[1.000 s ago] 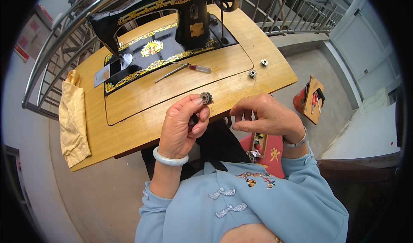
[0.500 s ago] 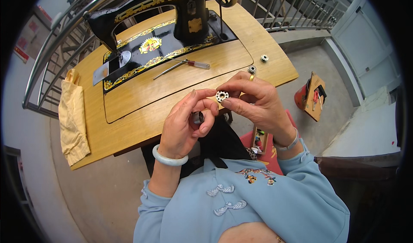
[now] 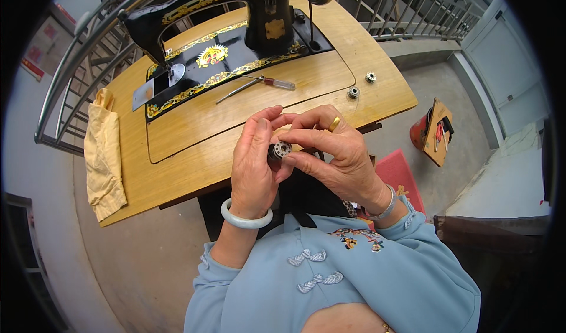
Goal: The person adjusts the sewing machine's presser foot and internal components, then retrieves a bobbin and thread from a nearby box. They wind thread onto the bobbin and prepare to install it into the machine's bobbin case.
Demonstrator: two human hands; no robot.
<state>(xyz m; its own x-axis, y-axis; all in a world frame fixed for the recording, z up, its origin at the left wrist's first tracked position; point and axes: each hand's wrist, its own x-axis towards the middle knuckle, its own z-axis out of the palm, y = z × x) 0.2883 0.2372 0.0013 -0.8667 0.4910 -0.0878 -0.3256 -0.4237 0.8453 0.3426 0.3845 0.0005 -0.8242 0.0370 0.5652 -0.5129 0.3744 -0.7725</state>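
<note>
In front of my body, my left hand (image 3: 252,171) has its fingers curled round a dark metal bobbin case (image 3: 272,154), mostly hidden by the fingers. Between the thumb and forefinger of my right hand (image 3: 339,150) is a silver bobbin (image 3: 283,149) with holes round its face. The bobbin sits at the mouth of the case; how deep it goes in I cannot tell. Two more bobbins, a nearer one (image 3: 353,92) and a farther one (image 3: 370,76), lie on the wooden table (image 3: 194,159) to the right.
A black sewing machine (image 3: 274,29) stands at the back of the table. A screwdriver (image 3: 282,84) and a thin metal rod (image 3: 239,90) lie before it. Yellow cloth (image 3: 103,156) hangs over the left edge. At right are a red bucket (image 3: 419,131) with a board (image 3: 437,135) on top and a pink seat (image 3: 401,177).
My right hand has brought the bobbin left and down to the bobbin case in my left hand. The left fingers have straightened upward around the case. The view has shifted slightly.
</note>
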